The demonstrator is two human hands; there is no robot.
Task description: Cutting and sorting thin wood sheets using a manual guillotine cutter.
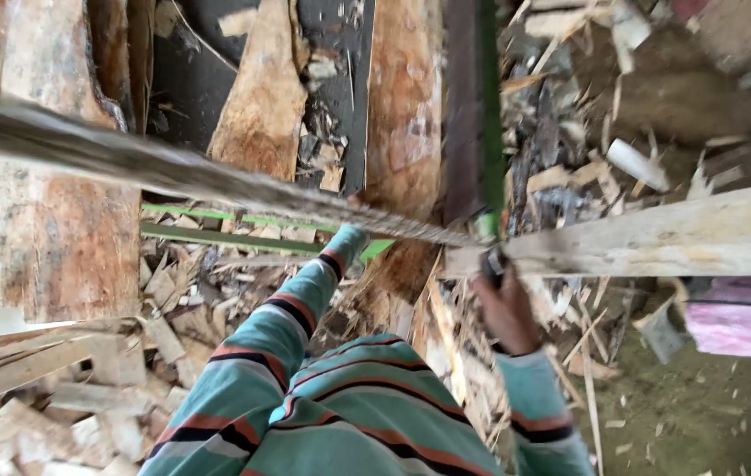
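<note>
We see the right hand, its fingers closed on a small dark object to steady the pale wooden plank; the left hand reaches under the long grey board, fingers hidden, so we cannot tell

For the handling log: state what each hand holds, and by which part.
Right hand grips a small dark object, its kind unclear, at the pale plank's end. Left hand is hidden behind the long grey board.

Long-sleeved teal top, orange and black stripes; plain teal cuffs, both sleeves.
</note>
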